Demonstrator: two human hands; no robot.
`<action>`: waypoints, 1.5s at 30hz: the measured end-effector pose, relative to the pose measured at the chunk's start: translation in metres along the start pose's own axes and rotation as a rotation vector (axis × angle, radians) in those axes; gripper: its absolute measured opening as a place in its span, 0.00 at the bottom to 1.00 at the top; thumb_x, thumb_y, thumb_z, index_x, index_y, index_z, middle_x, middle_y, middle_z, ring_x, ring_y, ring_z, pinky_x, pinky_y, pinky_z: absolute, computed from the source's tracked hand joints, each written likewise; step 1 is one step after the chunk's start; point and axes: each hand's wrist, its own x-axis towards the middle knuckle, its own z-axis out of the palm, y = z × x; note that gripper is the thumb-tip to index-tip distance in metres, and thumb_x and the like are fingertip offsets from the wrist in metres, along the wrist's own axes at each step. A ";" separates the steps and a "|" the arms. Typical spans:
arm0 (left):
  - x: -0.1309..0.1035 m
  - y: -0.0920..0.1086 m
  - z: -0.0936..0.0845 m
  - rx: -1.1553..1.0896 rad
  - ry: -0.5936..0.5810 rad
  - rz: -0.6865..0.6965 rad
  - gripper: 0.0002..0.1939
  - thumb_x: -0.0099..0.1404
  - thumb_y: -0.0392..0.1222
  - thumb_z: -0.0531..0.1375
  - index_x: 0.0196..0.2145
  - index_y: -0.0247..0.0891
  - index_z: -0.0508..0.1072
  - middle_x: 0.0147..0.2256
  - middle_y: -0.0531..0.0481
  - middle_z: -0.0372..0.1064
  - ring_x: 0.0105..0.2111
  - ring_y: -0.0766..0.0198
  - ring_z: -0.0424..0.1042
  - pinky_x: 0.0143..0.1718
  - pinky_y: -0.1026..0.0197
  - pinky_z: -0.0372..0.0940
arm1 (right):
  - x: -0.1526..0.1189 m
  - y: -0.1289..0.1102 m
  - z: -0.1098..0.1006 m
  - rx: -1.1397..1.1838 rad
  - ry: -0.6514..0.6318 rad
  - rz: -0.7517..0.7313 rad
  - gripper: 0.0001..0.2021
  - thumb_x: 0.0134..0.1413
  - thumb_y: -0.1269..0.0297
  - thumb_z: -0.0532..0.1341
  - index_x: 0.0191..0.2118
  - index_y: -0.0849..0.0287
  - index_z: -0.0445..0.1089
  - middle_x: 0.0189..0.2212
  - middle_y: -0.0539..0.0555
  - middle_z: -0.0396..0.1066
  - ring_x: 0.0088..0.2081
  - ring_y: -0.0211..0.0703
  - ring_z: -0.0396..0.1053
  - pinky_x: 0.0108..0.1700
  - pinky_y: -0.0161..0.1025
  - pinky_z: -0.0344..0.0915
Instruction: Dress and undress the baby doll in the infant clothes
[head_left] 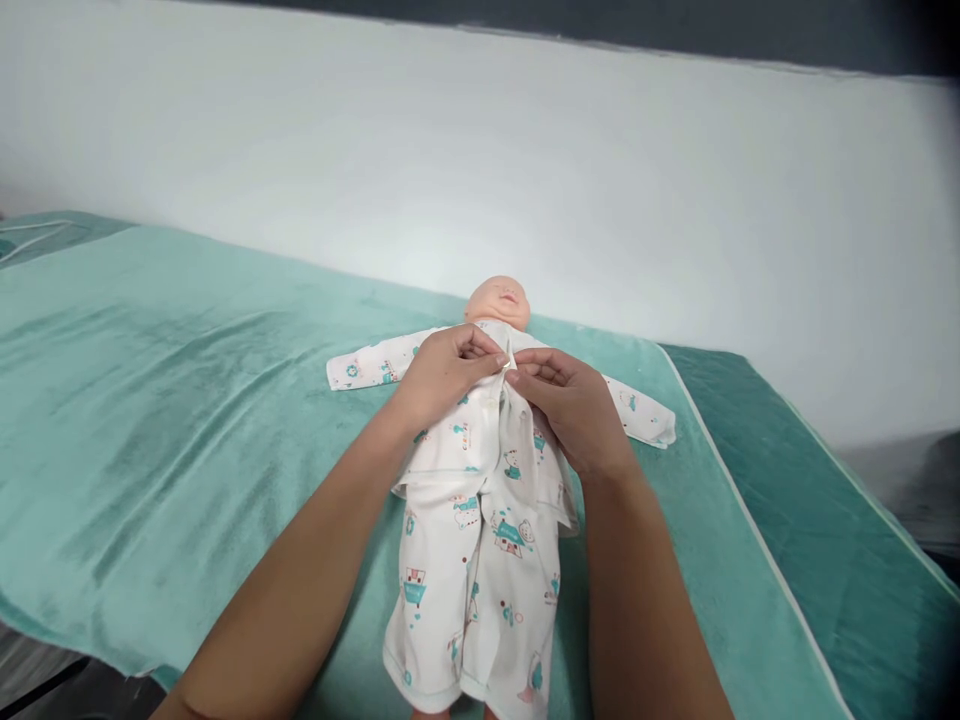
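Observation:
A baby doll (498, 302) lies on its back, head away from me, on a light green cloth. It wears a white printed shirt (463, 437) with both sleeves spread out to the sides, and matching white trousers (510, 570). My left hand (451, 372) pinches the shirt's front edge at the upper chest. Right beside it, my right hand (566, 400) pinches the other side of the front opening. The fingertips of both hands nearly meet at the raised fabric. Below them the two front edges run down the middle of the shirt.
The light green cloth (187, 400) covers the padded surface under the doll, with a darker green cover (817, 500) at the right. A white wall (675, 200) rises behind. At the far left edge lies a white cord or strap (34, 240).

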 end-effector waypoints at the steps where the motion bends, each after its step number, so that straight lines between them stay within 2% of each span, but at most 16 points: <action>1: 0.000 0.000 0.001 0.014 0.002 0.001 0.08 0.60 0.45 0.64 0.32 0.37 0.75 0.29 0.52 0.71 0.28 0.68 0.65 0.29 0.63 0.57 | 0.000 -0.001 0.001 -0.018 0.000 -0.001 0.16 0.47 0.56 0.70 0.40 0.57 0.72 0.29 0.46 0.69 0.20 0.29 0.58 0.20 0.31 0.58; 10: -0.002 0.002 0.002 0.078 -0.033 0.021 0.08 0.63 0.45 0.61 0.32 0.37 0.73 0.31 0.50 0.73 0.31 0.66 0.68 0.33 0.62 0.60 | 0.001 -0.001 0.006 -0.164 0.018 -0.024 0.18 0.46 0.56 0.70 0.41 0.55 0.67 0.27 0.45 0.68 0.22 0.32 0.59 0.20 0.31 0.58; 16: -0.003 0.002 0.001 0.079 -0.055 0.021 0.13 0.62 0.51 0.63 0.32 0.38 0.70 0.30 0.51 0.71 0.30 0.66 0.68 0.31 0.62 0.59 | -0.001 0.000 0.011 -0.383 0.068 -0.126 0.13 0.50 0.60 0.66 0.41 0.55 0.66 0.28 0.47 0.70 0.27 0.36 0.66 0.29 0.35 0.62; 20: -0.003 0.002 0.002 0.094 -0.034 -0.003 0.10 0.61 0.47 0.64 0.35 0.39 0.70 0.32 0.51 0.71 0.32 0.65 0.69 0.33 0.62 0.61 | -0.003 -0.003 0.016 -0.513 0.084 -0.187 0.08 0.51 0.64 0.63 0.39 0.55 0.66 0.26 0.47 0.71 0.28 0.38 0.68 0.33 0.37 0.62; 25: -0.003 0.002 0.002 0.012 -0.057 0.005 0.08 0.62 0.41 0.62 0.38 0.40 0.68 0.30 0.53 0.69 0.30 0.66 0.67 0.33 0.62 0.61 | -0.003 -0.003 0.017 -0.521 0.074 -0.171 0.09 0.51 0.65 0.63 0.40 0.54 0.66 0.27 0.46 0.72 0.29 0.39 0.68 0.32 0.37 0.61; 31: -0.002 0.005 -0.002 -0.194 -0.097 -0.093 0.05 0.60 0.38 0.63 0.33 0.39 0.69 0.27 0.54 0.64 0.26 0.69 0.63 0.28 0.63 0.57 | -0.004 -0.002 0.015 -0.481 0.053 -0.154 0.14 0.51 0.61 0.65 0.44 0.53 0.66 0.27 0.45 0.72 0.28 0.38 0.67 0.33 0.37 0.61; 35: -0.002 0.006 -0.002 -0.150 -0.102 -0.085 0.04 0.61 0.38 0.62 0.34 0.39 0.69 0.27 0.54 0.64 0.27 0.69 0.63 0.29 0.63 0.57 | -0.006 -0.005 0.016 -0.501 0.049 -0.122 0.17 0.51 0.60 0.65 0.47 0.52 0.66 0.28 0.45 0.73 0.29 0.38 0.68 0.33 0.37 0.61; 38: -0.003 0.005 -0.001 -0.031 -0.108 -0.062 0.03 0.63 0.38 0.59 0.36 0.40 0.69 0.27 0.54 0.66 0.28 0.67 0.65 0.30 0.62 0.57 | -0.008 -0.009 0.016 -0.528 0.060 -0.090 0.17 0.51 0.59 0.65 0.47 0.53 0.66 0.27 0.46 0.73 0.29 0.39 0.68 0.32 0.38 0.60; 45: -0.003 0.003 -0.003 0.073 -0.084 -0.033 0.03 0.62 0.39 0.59 0.35 0.40 0.69 0.23 0.56 0.62 0.24 0.68 0.60 0.27 0.63 0.54 | -0.009 -0.012 0.015 -0.579 0.064 -0.049 0.18 0.51 0.55 0.64 0.47 0.53 0.64 0.28 0.46 0.72 0.29 0.40 0.67 0.30 0.38 0.59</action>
